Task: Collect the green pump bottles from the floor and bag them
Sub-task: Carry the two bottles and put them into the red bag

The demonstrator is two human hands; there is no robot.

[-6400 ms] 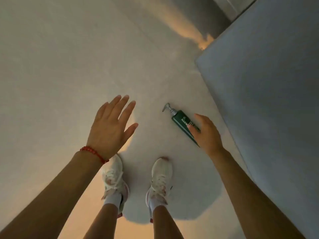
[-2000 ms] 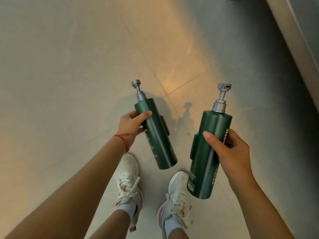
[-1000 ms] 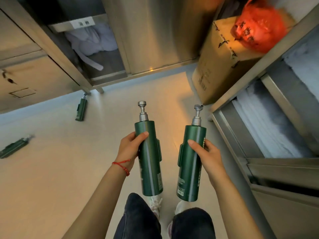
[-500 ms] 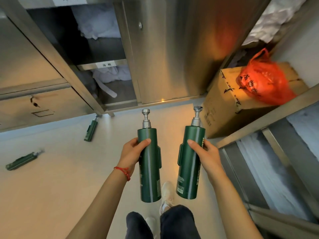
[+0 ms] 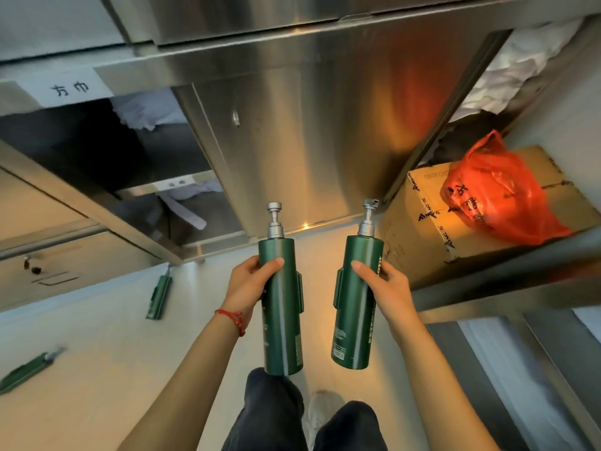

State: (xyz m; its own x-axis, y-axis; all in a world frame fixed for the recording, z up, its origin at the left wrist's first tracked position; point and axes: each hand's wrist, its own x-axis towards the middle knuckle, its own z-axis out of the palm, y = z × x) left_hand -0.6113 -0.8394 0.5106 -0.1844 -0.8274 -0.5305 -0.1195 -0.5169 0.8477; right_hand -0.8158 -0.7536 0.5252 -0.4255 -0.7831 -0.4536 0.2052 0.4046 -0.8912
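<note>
Centre frame: left hand [image 5: 248, 284] grips one green bottle [image 5: 281, 307], right hand [image 5: 385, 289] grips a second bottle [image 5: 356, 304]; both upright, pumps up, held apart above the floor [image 5: 97, 369]. Two more bottles lie on the floor: one [image 5: 159, 296] left of centre by the steel cabinet [image 5: 309, 125], one [image 5: 27, 372] at lower left. Red bag [image 5: 500, 193] rests on a carton [image 5: 419, 229], right.

Shelf label [image 5: 70, 89] reads "方巾" (box print unclear).
</note>
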